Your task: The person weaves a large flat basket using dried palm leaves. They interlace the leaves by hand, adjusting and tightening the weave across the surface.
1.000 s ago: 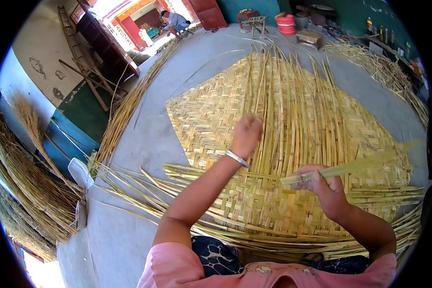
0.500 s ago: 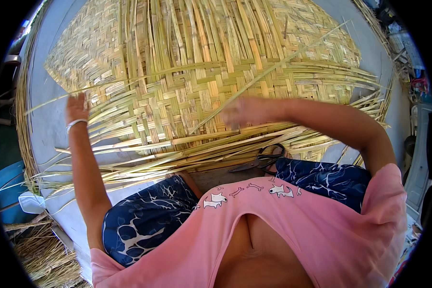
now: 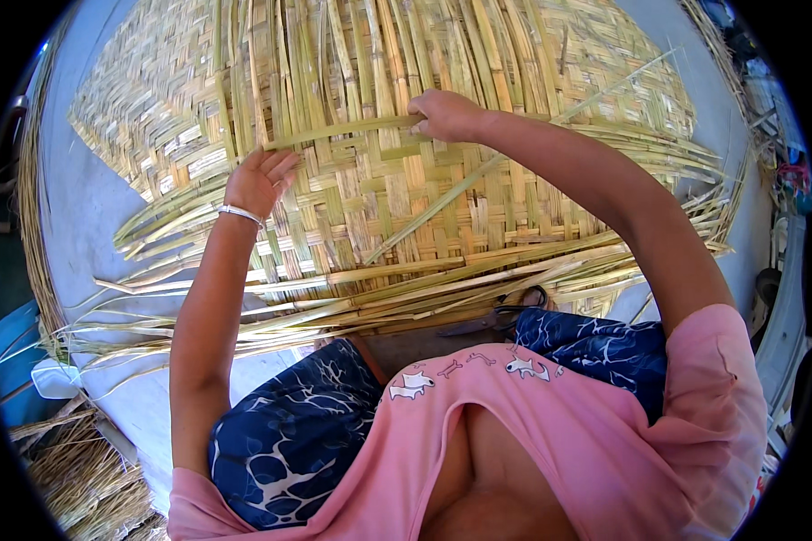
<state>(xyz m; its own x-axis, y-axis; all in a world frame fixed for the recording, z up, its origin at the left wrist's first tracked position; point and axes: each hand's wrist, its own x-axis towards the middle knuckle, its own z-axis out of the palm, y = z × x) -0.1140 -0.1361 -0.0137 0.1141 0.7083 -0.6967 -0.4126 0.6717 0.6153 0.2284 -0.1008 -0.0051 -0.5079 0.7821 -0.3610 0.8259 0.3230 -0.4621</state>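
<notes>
A flat green reed strip (image 3: 343, 132) runs crosswise over a woven reed mat (image 3: 352, 194). Its right part is pinched in my right hand (image 3: 448, 115), whose fingers are closed. My left hand (image 3: 262, 178) is palm up at the strip's left end, fingers apart, fingertips near or touching it; contact is hard to make out. Upright loose reed strips (image 3: 370, 63) stretch away from me above the crosswise one. Another thin strip (image 3: 438, 206) lies slantwise over the weave and passes beneath my right forearm.
Long loose reeds (image 3: 397, 287) lie along the mat's near edge, before my knees. Black-handled scissors (image 3: 505, 313) rest by my right thigh, partly hidden. At the lower left are a heap of dry reeds (image 3: 90, 478) and a blue object (image 3: 11, 361). Grey floor (image 3: 72, 212) borders the mat.
My left hand has moved right and inward from the mat's left side. The right hand has gone farther away from me, up to the crosswise strip, and now pinches it.
</notes>
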